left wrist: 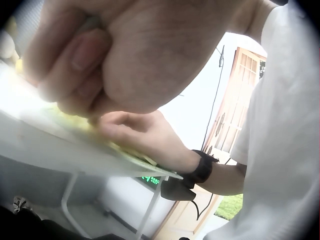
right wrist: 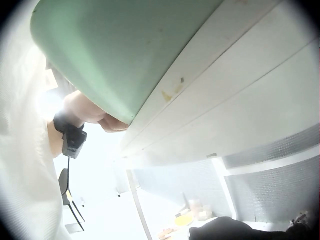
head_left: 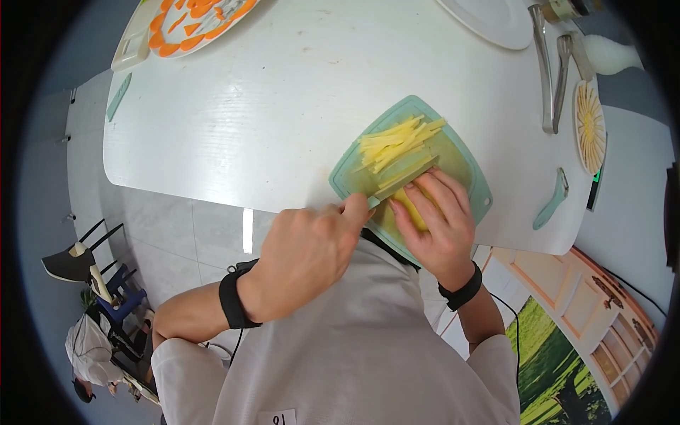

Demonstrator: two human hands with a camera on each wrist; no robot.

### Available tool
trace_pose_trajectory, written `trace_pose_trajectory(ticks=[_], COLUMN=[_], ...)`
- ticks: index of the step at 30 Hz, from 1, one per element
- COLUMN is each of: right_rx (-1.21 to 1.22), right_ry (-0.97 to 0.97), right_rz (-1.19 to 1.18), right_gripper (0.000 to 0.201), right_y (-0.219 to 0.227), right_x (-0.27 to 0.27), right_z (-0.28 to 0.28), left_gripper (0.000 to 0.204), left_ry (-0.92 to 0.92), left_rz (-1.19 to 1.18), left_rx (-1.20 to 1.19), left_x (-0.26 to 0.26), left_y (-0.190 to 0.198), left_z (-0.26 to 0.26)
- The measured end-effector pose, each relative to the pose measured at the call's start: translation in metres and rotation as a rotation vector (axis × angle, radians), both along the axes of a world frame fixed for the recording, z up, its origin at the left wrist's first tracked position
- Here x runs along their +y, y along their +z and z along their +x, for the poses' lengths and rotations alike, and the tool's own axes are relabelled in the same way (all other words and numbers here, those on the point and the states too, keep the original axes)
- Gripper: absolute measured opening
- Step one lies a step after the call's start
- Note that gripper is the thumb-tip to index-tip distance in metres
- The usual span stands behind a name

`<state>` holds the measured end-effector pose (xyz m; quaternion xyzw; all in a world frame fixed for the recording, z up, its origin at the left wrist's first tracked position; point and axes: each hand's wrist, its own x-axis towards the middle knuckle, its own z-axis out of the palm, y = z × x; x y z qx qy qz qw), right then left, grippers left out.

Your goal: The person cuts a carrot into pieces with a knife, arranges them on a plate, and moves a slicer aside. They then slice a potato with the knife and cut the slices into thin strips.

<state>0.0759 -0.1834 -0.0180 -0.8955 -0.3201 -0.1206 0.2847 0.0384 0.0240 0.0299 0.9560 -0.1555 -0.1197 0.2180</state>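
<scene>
My left hand (head_left: 304, 244) grips the handle of a small knife (head_left: 407, 179), its blade lying across a yellow peeled potato (head_left: 413, 207). Spread fingers of my right hand (head_left: 445, 228) hold the potato against the green cutting board (head_left: 464, 152), fingertips close to the blade. Beyond the knife, cut yellow strips (head_left: 397, 144) lie in a loose pile on the board. In the left wrist view the left hand (left wrist: 145, 55) is curled tight, and the knife is mostly hidden. The right wrist view shows the board's underside (right wrist: 110, 45) sticking out past the table edge.
A peeler (head_left: 551, 202) lies right of the board, with tongs (head_left: 544, 78) and a dish of fanned slices (head_left: 589, 127) beyond. A white plate (head_left: 489, 21) stands at the back. Orange slices (head_left: 191, 44) fill a plate at far left, near a green strip-shaped object (head_left: 119, 97).
</scene>
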Motion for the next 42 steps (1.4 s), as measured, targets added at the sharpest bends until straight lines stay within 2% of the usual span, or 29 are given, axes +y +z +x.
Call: trace_pose_trajectory(ticks=[5,8,17,23,29,35,42], right_rx=[-0.006,0.004,-0.015,-0.033,-0.033,-0.034,-0.04], right_ry=[0.007,0.002,0.004,0.001,0.002,0.0,0.004], right_rz=[-0.002,0.003,0.01,0.038,0.048,0.054,0.058], right_gripper=[0.03,0.03,0.031,0.03,0.033,0.034,0.033], right_y=[0.001,0.0,0.0,-0.002,-0.002,-0.003,-0.003], right_x=[0.0,-0.001,0.0,0.001,0.0,0.0,0.0], right_z=[0.001,0.001,0.001,0.001,0.001,0.001,0.001], left_gripper=[0.02,0.019,0.015,0.018,0.019,0.019,0.02], left_ry=[0.002,0.05,0.036,0.148,0.209,0.16,0.08], left_rz=[0.013,-0.075,-0.002,-0.2,-0.301,-0.198,-0.07], left_rx=[0.018,-0.028,0.014,0.176,0.181,0.034,0.016], left_x=[-0.006,-0.001,-0.004,0.011,0.006,0.001,0.0], left_y=[-0.006,-0.012,-0.012,-0.008,-0.01,-0.004,-0.003], left_z=[0.004,-0.005,0.002,0.002,0.002,-0.003,-0.002])
